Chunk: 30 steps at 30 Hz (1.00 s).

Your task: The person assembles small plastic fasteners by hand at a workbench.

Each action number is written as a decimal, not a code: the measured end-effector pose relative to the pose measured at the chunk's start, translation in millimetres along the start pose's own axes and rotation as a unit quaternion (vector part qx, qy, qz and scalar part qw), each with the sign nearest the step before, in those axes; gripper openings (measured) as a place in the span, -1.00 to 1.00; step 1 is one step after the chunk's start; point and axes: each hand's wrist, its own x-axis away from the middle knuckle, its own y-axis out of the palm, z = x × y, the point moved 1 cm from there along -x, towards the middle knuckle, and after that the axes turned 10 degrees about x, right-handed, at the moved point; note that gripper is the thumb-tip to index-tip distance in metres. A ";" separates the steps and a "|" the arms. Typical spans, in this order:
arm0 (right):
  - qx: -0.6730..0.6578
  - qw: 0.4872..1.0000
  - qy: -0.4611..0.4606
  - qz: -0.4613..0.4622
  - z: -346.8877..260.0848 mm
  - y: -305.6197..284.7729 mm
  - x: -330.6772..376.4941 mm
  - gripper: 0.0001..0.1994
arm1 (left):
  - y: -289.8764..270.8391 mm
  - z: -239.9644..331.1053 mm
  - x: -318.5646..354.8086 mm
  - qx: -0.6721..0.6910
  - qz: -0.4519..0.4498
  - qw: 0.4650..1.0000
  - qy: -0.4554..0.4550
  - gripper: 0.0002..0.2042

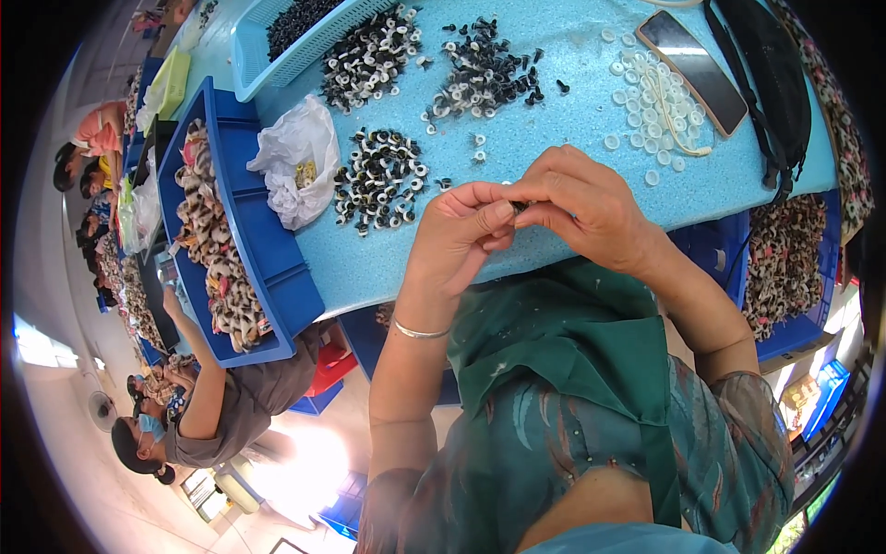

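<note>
Pinching with both hands, the person has a small dark bit [520, 206] right where the fingertips meet. The grip is almost closed: the left hand [459, 231] and the right hand [591, 205] both have thumb and fingers pressed in close, with the bit caught between them. The left hand comes in from 8 o'clock and the right hand from 4 o'clock, so neither looks clearly nearer. The bit is mostly hidden, so I cannot tell which way its long side points.

Count the clock from that bit, with 12 going away from the person. The blue worktop [560, 129] has its near edge at 6 o'clock, close under the hands, and the green apron [563, 337] is just past it. A ring-shaped heap of black and white bits [380, 175] sits at 9 o'clock, with a blue tray of furry things [215, 235] farther that way. A big dark heap [482, 74] is near 12. Clear round caps [653, 111] lie at 2 o'clock, with a phone [697, 74] behind them. The most open room looks to be at 1 o'clock, between the dark heap and the caps.
</note>
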 end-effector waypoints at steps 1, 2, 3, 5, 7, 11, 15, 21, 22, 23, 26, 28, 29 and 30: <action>0.037 0.999 -0.022 0.002 -0.3 -0.9 -0.2 -0.82 | -2.3 -1.7 -0.4 0.007 -0.007 1.000 -0.010 -0.81; 0.037 0.999 -0.022 0.001 0.5 -1.6 0.2 -0.82 | -3.1 -2.6 -0.6 0.013 -0.014 1.000 -0.019 -0.81; 0.035 0.999 -0.012 -0.010 2.1 -2.5 0.8 -0.79 | -2.3 -2.8 0.5 0.014 -0.013 1.000 -0.019 -0.81; 0.034 0.999 0.000 -0.022 7.1 -4.2 1.7 -0.75 | 5.4 -0.5 0.7 -0.033 0.011 0.999 0.000 -0.84; 0.039 0.999 0.002 -0.010 10.9 -5.6 0.8 -0.80 | 12.6 5.8 0.7 -0.155 0.066 0.984 0.051 -0.85; 0.039 0.999 0.017 -0.009 12.8 -7.2 -4.0 -0.82 | 11.8 9.0 -9.2 -0.571 0.171 0.719 0.357 -0.88; 0.023 0.998 0.056 0.009 14.0 -2.9 -4.3 -0.87 | 9.4 11.7 -20.6 -0.684 0.176 0.596 0.382 -0.91; -0.022 0.995 0.098 0.005 16.9 2.4 -2.0 -0.85 | 14.6 8.1 -20.3 -0.736 0.154 0.539 0.380 -0.92; -0.038 0.994 0.104 -0.005 16.5 3.3 -1.5 -0.84 | 12.2 7.3 -19.7 -0.707 0.136 0.568 0.399 -0.91; -0.038 0.994 0.104 -0.005 15.6 4.1 -1.4 -0.84 | 11.2 7.1 -18.8 -0.676 0.118 0.596 0.417 -0.91; -0.036 0.994 0.104 -0.029 15.1 7.2 0.3 -0.83 | 20.7 2.3 -7.5 -0.576 0.111 0.718 0.373 -0.89; -0.018 0.996 0.085 -0.016 17.2 9.3 2.0 -0.85 | 28.9 -1.3 -1.0 -0.544 0.109 0.747 0.366 -0.89; -0.018 0.996 0.084 -0.016 17.0 9.6 2.2 -0.85 | 30.5 -2.5 1.4 -0.511 0.106 0.774 0.358 -0.88; -0.028 0.996 0.088 -0.019 16.7 9.6 2.6 -0.85 | 29.5 -2.9 3.0 -0.511 0.106 0.774 0.359 -0.88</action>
